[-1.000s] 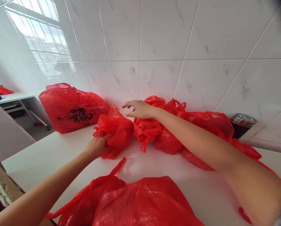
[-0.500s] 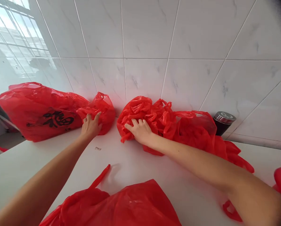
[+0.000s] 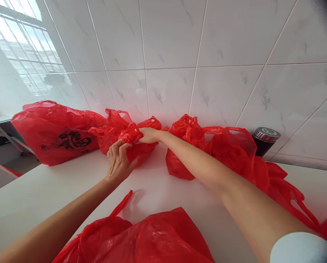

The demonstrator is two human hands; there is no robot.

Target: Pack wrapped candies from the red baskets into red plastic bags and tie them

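Sitting between your two hands, the bunched red bag (image 3: pixel 143 150) lies just ahead of your left hand (image 3: pixel 117 160), with your right hand (image 3: pixel 150 135) across its top. It shows no clear long axis, and neither hand is plainly nearer. Your left fingers curl against it; I can't tell whether they pinch, and your right fingertips are hidden. Left of the fingers, a smaller bag (image 3: pixel 104 138) crowds the printed red bag (image 3: pixel 59 135); rightward, your forearm (image 3: pixel 198 159) crosses another bag (image 3: pixel 178 166). Nearer you on the bench (image 3: pixel 70 179) lies a large bag (image 3: pixel 158 237).

You have bright light; a window reflection (image 3: pixel 29 45) glares on the wall tiles (image 3: pixel 168 36), upper left, a soft shadow (image 3: pixel 136 196) marks the tabletop (image 3: pixel 61 186), lower centre, and the upper-right corner blurs dark.
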